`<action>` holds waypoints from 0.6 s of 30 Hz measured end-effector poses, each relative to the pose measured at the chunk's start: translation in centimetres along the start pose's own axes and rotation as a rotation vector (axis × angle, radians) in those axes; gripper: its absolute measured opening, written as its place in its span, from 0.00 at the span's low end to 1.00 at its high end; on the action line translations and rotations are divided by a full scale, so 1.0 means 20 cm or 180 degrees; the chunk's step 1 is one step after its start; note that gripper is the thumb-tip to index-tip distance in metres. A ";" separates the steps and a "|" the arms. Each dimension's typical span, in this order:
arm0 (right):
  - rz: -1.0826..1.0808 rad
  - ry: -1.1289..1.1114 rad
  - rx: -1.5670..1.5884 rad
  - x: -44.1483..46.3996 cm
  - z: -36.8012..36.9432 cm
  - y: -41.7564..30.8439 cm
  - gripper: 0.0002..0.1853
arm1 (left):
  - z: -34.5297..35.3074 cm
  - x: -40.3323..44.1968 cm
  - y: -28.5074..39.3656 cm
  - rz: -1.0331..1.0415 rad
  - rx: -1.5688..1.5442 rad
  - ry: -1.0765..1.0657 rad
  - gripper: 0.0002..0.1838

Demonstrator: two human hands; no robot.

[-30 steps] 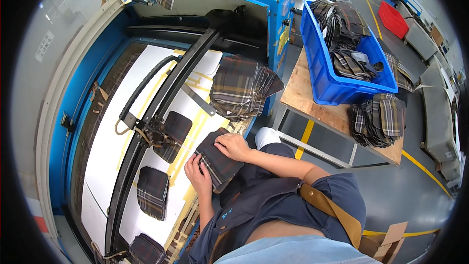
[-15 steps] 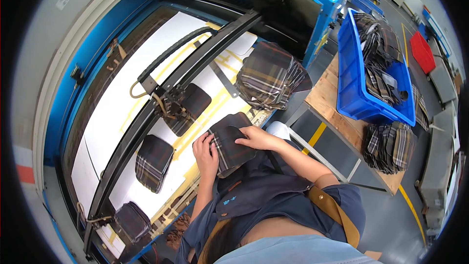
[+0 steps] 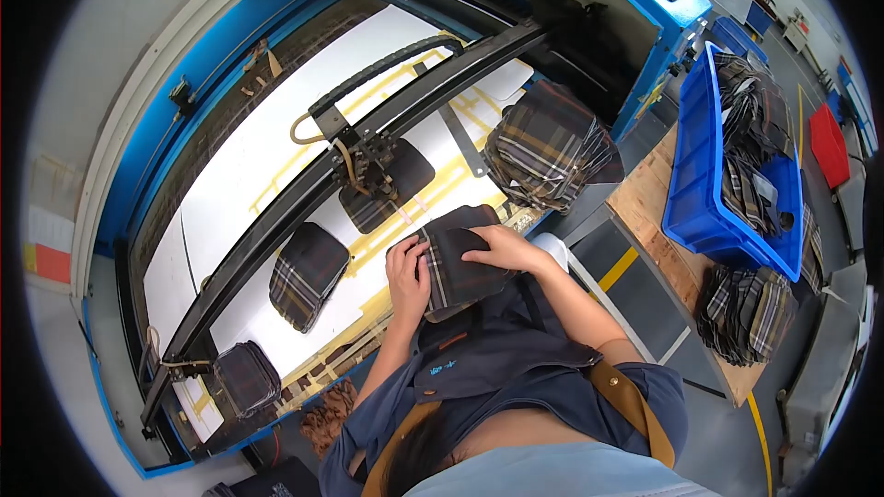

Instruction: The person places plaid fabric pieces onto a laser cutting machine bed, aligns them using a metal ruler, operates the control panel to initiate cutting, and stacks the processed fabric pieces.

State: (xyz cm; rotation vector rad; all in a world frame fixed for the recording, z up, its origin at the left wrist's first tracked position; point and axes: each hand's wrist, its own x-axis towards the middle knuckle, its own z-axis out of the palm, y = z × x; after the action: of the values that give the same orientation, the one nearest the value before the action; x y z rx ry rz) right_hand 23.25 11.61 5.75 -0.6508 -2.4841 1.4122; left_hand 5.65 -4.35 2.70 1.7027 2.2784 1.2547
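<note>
A stack of dark plaid fabric pieces (image 3: pixel 451 262) with rounded corners is held in front of my body, above the machine's front edge. My left hand (image 3: pixel 408 278) grips its left side, fingers bent over the top piece. My right hand (image 3: pixel 500 253) holds the right side, thumb lying across the top and the other fingers mostly hidden beneath. Just beyond, on the white machine bed (image 3: pixel 267 189), one plaid piece (image 3: pixel 405 170) lies partly under the machine head (image 3: pixel 364 161). Left of it rest a small plaid stack (image 3: pixel 308 276) and another stack (image 3: pixel 247 377).
A black gantry beam (image 3: pixel 276 221) crosses the bed diagonally. A large plaid pile (image 3: pixel 548 147) sits at the bed's right end. Further right, a wooden table (image 3: pixel 645 193) carries a blue crate (image 3: pixel 704 193) of plaid pieces and a loose plaid bundle (image 3: pixel 746 313).
The camera view has shifted, so most things appear further right. The machine head sits slightly further right over the plaid piece. Both hands keep hold of the stack.
</note>
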 end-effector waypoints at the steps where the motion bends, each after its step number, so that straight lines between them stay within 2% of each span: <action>1: 0.0001 -0.0099 -0.0052 0.00 0.01 0.00 0.22 | 0.00 0.00 0.00 -0.0003 -0.0011 -0.0003 0.12; 6: -0.0062 -0.0382 -0.0201 0.00 0.01 0.02 0.21 | -0.01 0.00 0.01 -0.0100 -0.0140 0.0005 0.11; 11: -0.0322 -0.0463 0.0313 0.04 0.02 0.03 0.19 | -0.04 -0.02 -0.01 -0.0263 -0.0372 0.0174 0.13; 14: -0.0265 -0.0766 0.0933 0.04 0.01 0.01 0.19 | -0.05 -0.03 -0.06 -0.0255 -0.0203 0.0533 0.19; 16: -0.0263 -0.0949 0.1315 0.02 -0.01 0.00 0.18 | -0.04 -0.05 -0.14 -0.0530 -0.0839 0.0511 0.25; 18: -0.0286 -0.0937 0.1237 0.02 0.00 0.00 0.18 | -0.08 -0.05 -0.19 -0.0665 -0.1345 0.0301 0.33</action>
State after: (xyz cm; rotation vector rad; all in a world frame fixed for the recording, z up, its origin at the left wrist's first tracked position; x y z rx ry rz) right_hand 22.94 11.87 5.75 -0.2647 -2.2943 2.0005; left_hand 2.34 -6.43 1.01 1.2544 1.9804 1.6464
